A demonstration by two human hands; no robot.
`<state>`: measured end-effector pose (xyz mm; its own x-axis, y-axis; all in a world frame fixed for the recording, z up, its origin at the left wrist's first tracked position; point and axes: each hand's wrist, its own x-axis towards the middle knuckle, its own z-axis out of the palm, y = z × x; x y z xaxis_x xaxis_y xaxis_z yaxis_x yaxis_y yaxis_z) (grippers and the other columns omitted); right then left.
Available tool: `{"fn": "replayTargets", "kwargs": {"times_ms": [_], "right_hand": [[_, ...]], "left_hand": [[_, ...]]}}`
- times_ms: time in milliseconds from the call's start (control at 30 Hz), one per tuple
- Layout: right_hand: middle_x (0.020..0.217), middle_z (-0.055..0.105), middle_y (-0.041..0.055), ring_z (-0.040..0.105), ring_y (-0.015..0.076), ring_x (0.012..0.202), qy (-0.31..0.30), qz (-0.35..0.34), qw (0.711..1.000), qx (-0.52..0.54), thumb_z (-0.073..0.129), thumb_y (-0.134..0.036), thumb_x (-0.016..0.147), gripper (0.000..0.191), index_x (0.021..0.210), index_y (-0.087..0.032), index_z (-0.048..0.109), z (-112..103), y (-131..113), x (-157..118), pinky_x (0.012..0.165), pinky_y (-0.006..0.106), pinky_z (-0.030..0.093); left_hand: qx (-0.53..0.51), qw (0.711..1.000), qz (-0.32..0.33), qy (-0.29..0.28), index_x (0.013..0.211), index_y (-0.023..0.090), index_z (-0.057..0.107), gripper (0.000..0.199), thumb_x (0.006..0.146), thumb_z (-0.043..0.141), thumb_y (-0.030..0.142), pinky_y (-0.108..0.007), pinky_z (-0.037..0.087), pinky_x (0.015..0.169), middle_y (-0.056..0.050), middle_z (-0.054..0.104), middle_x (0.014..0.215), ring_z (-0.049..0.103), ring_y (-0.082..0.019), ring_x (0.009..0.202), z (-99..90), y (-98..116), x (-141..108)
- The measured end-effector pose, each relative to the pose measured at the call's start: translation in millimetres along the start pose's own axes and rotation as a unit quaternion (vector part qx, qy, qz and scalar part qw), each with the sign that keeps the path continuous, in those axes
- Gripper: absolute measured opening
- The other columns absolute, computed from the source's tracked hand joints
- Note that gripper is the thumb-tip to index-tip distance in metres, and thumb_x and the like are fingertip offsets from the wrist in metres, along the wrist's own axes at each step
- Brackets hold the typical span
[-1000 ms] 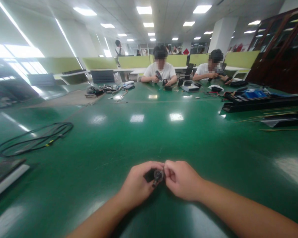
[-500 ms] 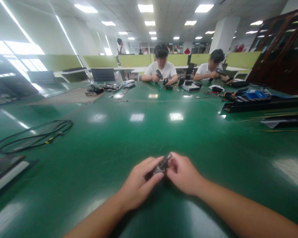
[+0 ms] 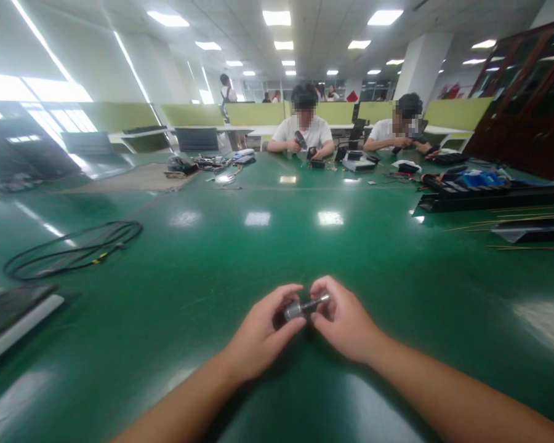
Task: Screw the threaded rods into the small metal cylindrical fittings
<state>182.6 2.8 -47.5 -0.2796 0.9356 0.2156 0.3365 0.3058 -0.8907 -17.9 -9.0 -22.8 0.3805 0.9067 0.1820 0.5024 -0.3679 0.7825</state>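
A small metal part (image 3: 292, 311) with a thick grey cylinder at one end and a thin, dark, bright-tipped shaft lies between my hands, low over the green table. My left hand (image 3: 263, 326) is curled round the thick end, thumb in front and fingers behind. Around the shaft end, my right hand (image 3: 344, 320) is curled, with the bright tip against its inner fingers and a gap between thumb and forefinger. The undersides of the part and some right fingertips are hidden.
A coiled black cable (image 3: 74, 252) and a dark flat object with a pale edge (image 3: 23, 329) lie at left. At right are long black trays (image 3: 493, 198) and thin rods (image 3: 530, 248). Across the green table (image 3: 240, 252), two people (image 3: 302, 132) work among tools and parts.
The metal part has turned from slanting up to nearly level, its shaft now pointing right. My left fingers have lifted off its top, and my right thumb and forefinger have spread around the shaft.
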Motion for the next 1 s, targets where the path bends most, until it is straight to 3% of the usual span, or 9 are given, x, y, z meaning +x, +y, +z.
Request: {"fn": "replayTargets", "kwargs": {"times_ms": [133,467,700,1000], "right_hand": [[0.088,0.059,-0.0006,0.057,0.0142,0.071,0.004,-0.022,1.0,-0.022,0.057,-0.006,0.074,0.028,0.097,-0.022,0.054,-0.6,-2.0,-0.9,0.065,0.025,0.045],[0.094,0.059,0.0016,0.057,0.0177,0.083,0.028,-0.071,0.995,-0.063,0.058,-0.004,0.074,0.028,0.095,-0.022,0.056,-2.0,-6.1,-3.1,0.072,0.027,0.044],[0.091,0.057,0.0008,0.055,0.0159,0.079,0.026,-0.083,0.994,-0.066,0.056,-0.002,0.075,0.025,0.092,-0.021,0.056,-2.2,-8.1,-2.3,0.069,0.026,0.043],[0.096,0.06,0.0013,0.058,0.0171,0.084,0.031,-0.088,0.994,-0.049,0.057,-0.001,0.075,0.035,0.103,-0.022,0.056,-0.8,-4.5,-2.8,0.074,0.027,0.046]], "left_hand": [[-0.014,1.0,0.005,0.02,0.122,0.022,0.059,0.037,0.086,0.064,0.032,-0.035,0.05,0.092,-0.008,0.065,0.116,0.062,-0.022,0.102,-0.5,0.6,2.5],[-0.031,0.998,0.052,-0.018,0.113,0.023,0.063,0.024,0.09,0.061,0.03,-0.031,0.046,0.086,-0.004,0.065,0.105,0.06,-0.02,0.097,-1.1,1.0,7.0],[-0.041,0.999,0.026,0.003,0.114,0.023,0.062,0.025,0.089,0.063,0.028,-0.029,0.045,0.085,-0.003,0.065,0.106,0.059,-0.019,0.095,0.2,1.3,5.3],[-0.07,0.997,-0.008,-0.022,0.113,0.024,0.062,0.024,0.094,0.058,0.036,-0.027,0.043,0.082,0.0,0.065,0.103,0.059,-0.017,0.093,-1.3,2.7,5.6]]}}
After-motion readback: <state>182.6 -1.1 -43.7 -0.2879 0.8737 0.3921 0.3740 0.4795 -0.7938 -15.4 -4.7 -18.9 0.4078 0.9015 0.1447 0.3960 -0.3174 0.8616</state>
